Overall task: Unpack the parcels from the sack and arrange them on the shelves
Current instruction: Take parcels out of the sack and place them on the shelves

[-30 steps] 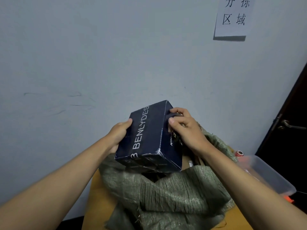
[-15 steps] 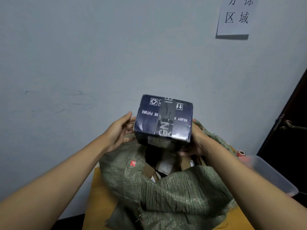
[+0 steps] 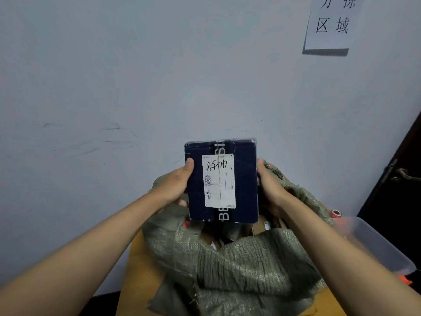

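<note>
Nearest the camera, two bare forearms reach forward over a crumpled grey-green woven sack (image 3: 241, 265) that sits open-mouthed on a tan wooden table (image 3: 141, 270); brown cardboard parcels (image 3: 264, 225) show inside the opening. Above the sack mouth, a dark navy rectangular box (image 3: 245, 179) is held upright between both hands, its white shipping label (image 3: 218, 181) with handwritten digits facing the camera. The left hand (image 3: 176, 184) grips the box's left edge, thumb on the front face; the right hand (image 3: 268, 185) clasps the right edge, fingers hidden behind. To the right, a clear plastic bin (image 3: 373, 245) sits beside the sack. Beyond: a pale grey wall (image 3: 136, 76) carrying a white paper sign (image 3: 332, 21), and a dark door (image 3: 401, 185) at far right.
</note>
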